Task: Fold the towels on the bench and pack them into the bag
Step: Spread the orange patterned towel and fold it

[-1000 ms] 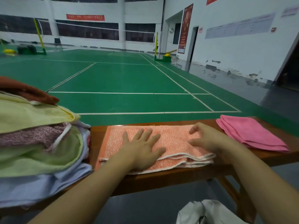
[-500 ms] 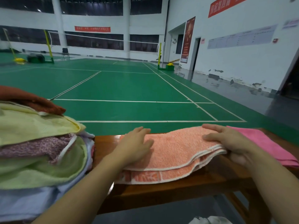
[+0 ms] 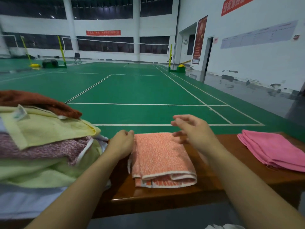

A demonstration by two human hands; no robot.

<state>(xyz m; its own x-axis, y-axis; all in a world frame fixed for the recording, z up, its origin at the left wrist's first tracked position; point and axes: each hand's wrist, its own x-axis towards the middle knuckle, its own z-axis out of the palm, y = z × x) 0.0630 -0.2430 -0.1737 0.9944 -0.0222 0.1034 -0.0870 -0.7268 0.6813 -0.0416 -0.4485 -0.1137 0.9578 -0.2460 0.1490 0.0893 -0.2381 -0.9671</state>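
An orange patterned towel (image 3: 161, 159) lies folded into a thick rectangle in the middle of the wooden bench (image 3: 214, 184). My left hand (image 3: 121, 144) sits against the towel's left edge, its fingers curled in and pinching the far left corner. My right hand (image 3: 193, 131) hovers just above the towel's far right part, fingers spread and blurred, holding nothing. A folded pink towel (image 3: 272, 149) lies at the bench's right end. A white edge of the bag (image 3: 226, 226) shows at the bottom of the view.
A tall pile of unfolded towels (image 3: 41, 146) in yellow, mauve, green, rust and pale blue fills the bench's left end, close to my left forearm. Beyond the bench stretches a green badminton court (image 3: 132, 90), with a white wall at right.
The right half of the orange towel has been folded over to the left, making it narrower. My right hand let go and lifted off. My left hand moved to the left edge.
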